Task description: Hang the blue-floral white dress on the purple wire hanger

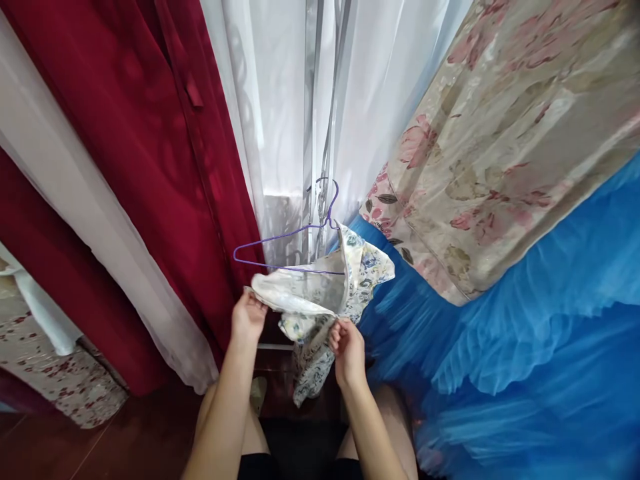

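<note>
My left hand (247, 319) pinches the near edge of a floral garment (320, 293), fingers closed on the cloth; my right hand (346, 347) grips a lower fold. The garment drapes from a purple wire hanger (280, 239) just above both hands, between a red curtain (150, 167) and blue tulle (500, 373)

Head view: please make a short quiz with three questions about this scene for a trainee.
1. True or false: the left hand and the right hand both hold the floral garment.
2. Which colour is the wire hanger? A green, B purple, C black.
3. Fill in: the curtain left of the hands is dark ___.
Key: 1 true; 2 B; 3 red.
</note>
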`<action>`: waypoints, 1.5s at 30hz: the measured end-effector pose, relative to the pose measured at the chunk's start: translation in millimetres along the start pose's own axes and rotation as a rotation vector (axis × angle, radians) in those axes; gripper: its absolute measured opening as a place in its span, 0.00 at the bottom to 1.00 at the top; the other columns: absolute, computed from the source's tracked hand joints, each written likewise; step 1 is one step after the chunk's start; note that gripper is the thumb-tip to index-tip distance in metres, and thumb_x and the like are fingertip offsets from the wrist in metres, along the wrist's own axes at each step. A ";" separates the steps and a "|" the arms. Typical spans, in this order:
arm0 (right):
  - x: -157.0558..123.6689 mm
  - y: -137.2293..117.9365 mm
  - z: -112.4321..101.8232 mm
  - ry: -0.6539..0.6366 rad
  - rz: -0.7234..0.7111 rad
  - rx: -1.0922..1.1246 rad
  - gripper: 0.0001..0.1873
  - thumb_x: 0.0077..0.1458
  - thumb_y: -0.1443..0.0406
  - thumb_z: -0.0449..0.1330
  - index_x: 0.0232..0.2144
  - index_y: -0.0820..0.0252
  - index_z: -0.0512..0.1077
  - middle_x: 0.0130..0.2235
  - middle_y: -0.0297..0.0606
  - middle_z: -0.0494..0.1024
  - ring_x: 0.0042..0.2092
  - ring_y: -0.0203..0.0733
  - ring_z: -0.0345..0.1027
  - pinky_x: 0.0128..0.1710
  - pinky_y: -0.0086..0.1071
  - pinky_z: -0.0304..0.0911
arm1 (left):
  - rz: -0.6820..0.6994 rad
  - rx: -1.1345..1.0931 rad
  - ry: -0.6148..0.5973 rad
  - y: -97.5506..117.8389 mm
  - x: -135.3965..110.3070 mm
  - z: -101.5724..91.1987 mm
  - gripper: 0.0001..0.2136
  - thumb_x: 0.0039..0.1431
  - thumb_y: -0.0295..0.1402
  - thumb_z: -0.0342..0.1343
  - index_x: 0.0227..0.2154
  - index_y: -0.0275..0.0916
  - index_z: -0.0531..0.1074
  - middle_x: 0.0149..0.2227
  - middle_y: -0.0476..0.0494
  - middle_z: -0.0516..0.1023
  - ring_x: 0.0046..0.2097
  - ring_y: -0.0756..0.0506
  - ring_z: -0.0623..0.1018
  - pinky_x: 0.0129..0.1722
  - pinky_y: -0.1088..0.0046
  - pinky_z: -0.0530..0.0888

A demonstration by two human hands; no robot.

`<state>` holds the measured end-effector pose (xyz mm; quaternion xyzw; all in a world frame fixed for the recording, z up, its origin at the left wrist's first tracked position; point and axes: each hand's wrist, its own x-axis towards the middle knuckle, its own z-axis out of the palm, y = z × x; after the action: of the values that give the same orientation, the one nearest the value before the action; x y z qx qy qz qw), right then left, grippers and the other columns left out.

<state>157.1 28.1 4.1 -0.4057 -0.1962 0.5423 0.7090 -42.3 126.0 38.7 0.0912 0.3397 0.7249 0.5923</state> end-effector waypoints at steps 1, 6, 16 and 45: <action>0.1 4.8 -12.7 0.099 -0.013 0.035 0.13 0.47 0.58 0.62 0.22 0.56 0.63 0.19 0.24 0.59 0.19 0.31 0.47 0.19 0.27 0.44 | -0.053 0.012 -0.025 -15.6 -11.0 -4.3 0.08 0.60 0.28 0.59 0.25 0.37 0.69 0.27 0.47 0.74 0.31 0.48 0.76 0.34 0.72 0.73; -4.4 10.2 -66.2 0.399 -0.247 -0.226 0.13 0.53 0.54 0.61 0.33 0.57 0.72 0.31 0.35 0.75 0.33 0.41 0.68 0.33 0.32 0.64 | -0.109 0.187 -0.530 -55.9 -73.9 10.0 0.08 0.57 0.37 0.65 0.33 0.37 0.76 0.40 0.44 0.78 0.42 0.46 0.76 0.43 0.72 0.72; -23.6 -46.9 -25.7 -0.503 0.140 -0.319 0.25 0.54 0.47 0.67 0.45 0.58 0.78 0.45 0.42 0.82 0.52 0.52 0.73 0.56 0.42 0.63 | 0.313 0.965 -1.012 -60.8 -109.3 43.9 0.15 0.70 0.45 0.49 0.49 0.41 0.72 0.46 0.41 0.71 0.49 0.43 0.72 0.53 0.66 0.68; 49.5 -175.4 -8.4 -0.553 -0.182 -0.956 0.16 0.49 0.55 0.70 0.30 0.63 0.78 0.27 0.36 0.78 0.27 0.39 0.66 0.27 0.30 0.59 | 0.562 1.826 -1.065 47.9 16.4 -54.4 0.10 0.59 0.33 0.53 0.28 0.45 0.79 0.34 0.44 0.80 0.41 0.40 0.77 0.48 0.64 0.65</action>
<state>286.6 56.5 129.3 -0.5061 -0.6333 0.4157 0.4122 -114.1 117.0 22.1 0.8721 0.4166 0.1769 0.1860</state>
